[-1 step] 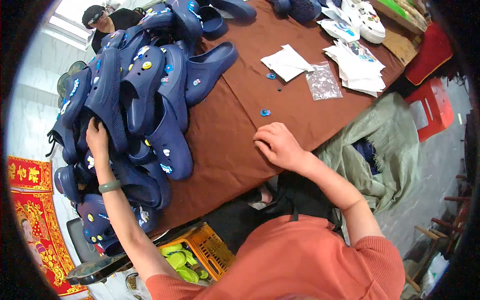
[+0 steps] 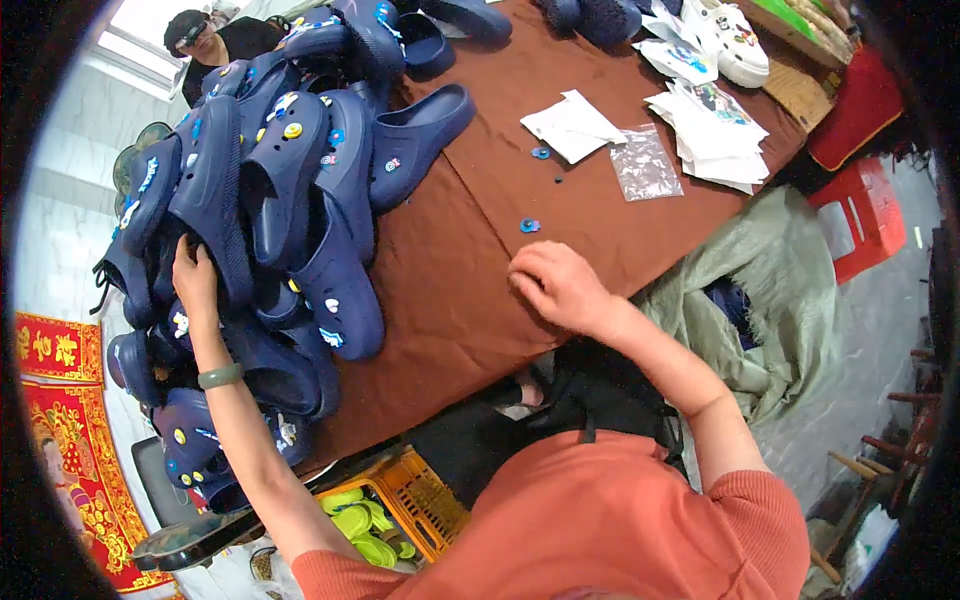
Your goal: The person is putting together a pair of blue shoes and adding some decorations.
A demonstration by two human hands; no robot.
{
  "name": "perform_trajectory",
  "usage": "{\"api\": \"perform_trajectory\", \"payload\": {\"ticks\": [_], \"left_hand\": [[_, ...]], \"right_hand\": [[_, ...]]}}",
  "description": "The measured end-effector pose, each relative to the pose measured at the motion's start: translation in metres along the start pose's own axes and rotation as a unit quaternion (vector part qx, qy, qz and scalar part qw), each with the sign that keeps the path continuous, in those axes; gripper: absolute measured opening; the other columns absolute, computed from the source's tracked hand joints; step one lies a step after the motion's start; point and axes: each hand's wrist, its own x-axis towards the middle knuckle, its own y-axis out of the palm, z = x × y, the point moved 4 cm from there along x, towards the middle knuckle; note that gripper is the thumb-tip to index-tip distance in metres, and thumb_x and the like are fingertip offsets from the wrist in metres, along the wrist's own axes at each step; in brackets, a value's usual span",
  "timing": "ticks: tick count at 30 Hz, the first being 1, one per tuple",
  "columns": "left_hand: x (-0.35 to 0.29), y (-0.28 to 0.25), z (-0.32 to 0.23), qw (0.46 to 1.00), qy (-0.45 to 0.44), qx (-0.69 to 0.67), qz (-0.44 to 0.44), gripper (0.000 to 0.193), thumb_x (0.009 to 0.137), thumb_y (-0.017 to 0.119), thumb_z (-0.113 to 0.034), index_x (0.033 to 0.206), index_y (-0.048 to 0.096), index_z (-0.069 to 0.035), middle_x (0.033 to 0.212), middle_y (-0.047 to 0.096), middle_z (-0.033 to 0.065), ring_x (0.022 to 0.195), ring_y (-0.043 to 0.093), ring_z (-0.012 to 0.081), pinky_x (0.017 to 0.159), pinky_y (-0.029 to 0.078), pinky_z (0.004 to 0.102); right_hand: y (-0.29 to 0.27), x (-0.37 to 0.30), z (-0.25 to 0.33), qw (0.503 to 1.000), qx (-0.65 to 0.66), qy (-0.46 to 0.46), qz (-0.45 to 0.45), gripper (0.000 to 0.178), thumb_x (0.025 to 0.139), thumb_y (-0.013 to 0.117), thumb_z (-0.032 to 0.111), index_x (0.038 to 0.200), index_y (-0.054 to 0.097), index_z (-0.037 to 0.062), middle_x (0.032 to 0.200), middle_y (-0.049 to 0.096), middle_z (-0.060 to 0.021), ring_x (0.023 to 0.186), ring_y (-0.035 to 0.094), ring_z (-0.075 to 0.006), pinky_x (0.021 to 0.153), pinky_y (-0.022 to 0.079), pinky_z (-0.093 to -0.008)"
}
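At the left, my left hand [image 2: 194, 275] reaches into a tall pile of navy clogs. Its fingers curl at the opening of one navy clog [image 2: 212, 190], their tips partly hidden by it. A green bangle [image 2: 220, 376] circles that wrist. My right hand [image 2: 565, 285] rests near the front edge of the brown-covered table [image 2: 430, 290], fingers curled under and palm hidden; nothing shows in it. Just beyond lies a small blue shoe charm [image 2: 529, 226], with another blue charm [image 2: 540, 153] and a tiny dark piece [image 2: 558, 180] farther off.
White packets [image 2: 573, 127], a clear plastic bag [image 2: 645, 163] and a stack of white papers [image 2: 708, 135] lie toward the right. White clogs [image 2: 738, 45] stand behind. An orange crate [image 2: 415, 500] holds yellow-green items below. A pale sack [image 2: 760, 290] and red stool [image 2: 868, 215] stand right; another person [image 2: 225, 45] is far left.
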Motion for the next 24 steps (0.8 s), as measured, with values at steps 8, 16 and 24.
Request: {"api": "perform_trajectory", "payload": {"ticks": [8,16,24], "left_hand": [[-0.046,-0.029,-0.026,0.988,0.073,-0.076,-0.116,0.042,0.089,0.049,-0.015,0.127,0.044,0.001,0.123,0.05,0.0213,0.107,0.055,0.0311,0.09,0.042,0.0341],[-0.13,-0.049,-0.166,0.935,0.127,-0.321,0.079,0.025,0.087,0.057,-0.009,0.11,0.059,0.001,0.103,0.064,0.0106,0.096,0.059,0.0183,0.084,0.045,0.0275],[-0.166,0.081,-0.243,0.48,-0.126,-0.805,0.325,0.085,0.084,0.056,-0.051,0.141,0.013,-0.005,0.133,0.036,0.0156,0.116,0.044,0.0256,0.091,0.042,0.0374]], "right_hand": [[-0.074,0.099,-0.118,0.859,-0.473,0.123,-0.15,0.039,0.078,0.063,0.025,0.106,0.052,0.0008,0.105,0.051,-0.0132,0.104,0.045,-0.0275,0.084,0.037,-0.0471],[-0.116,0.125,-0.164,0.918,-0.31,0.236,-0.079,0.021,0.081,0.049,0.016,0.096,0.061,0.0078,0.092,0.063,-0.0174,0.088,0.061,-0.035,0.074,0.048,-0.0458],[0.018,0.137,0.009,0.997,-0.06,-0.041,-0.001,0.014,0.074,0.056,0.009,0.088,0.059,0.0074,0.083,0.062,-0.0156,0.081,0.06,-0.0353,0.069,0.048,-0.0439]]}}
